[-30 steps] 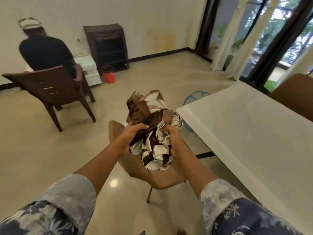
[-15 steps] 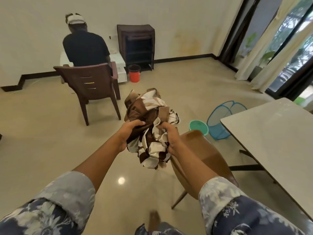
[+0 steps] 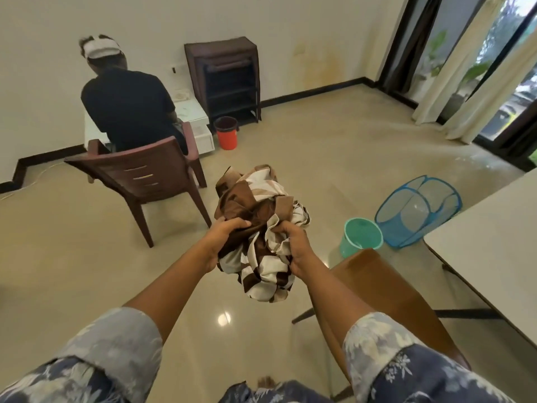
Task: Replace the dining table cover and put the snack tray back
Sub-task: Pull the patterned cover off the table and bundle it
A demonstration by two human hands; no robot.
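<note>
Beside the bare dining table (image 3: 491, 237), both hands, left hand (image 3: 223, 239) and right hand (image 3: 293, 245), clench the bundled table cover (image 3: 261, 228); the view has swung away from the table toward the blue mesh hamper (image 3: 418, 210), suggesting disposal of the old cloth.

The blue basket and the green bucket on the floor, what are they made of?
The blue basket looks like thin see-through mesh on a blue fabric frame; the floor shows through it. The green bucket seems smooth plastic with a faint sheen, probably hard.
</note>
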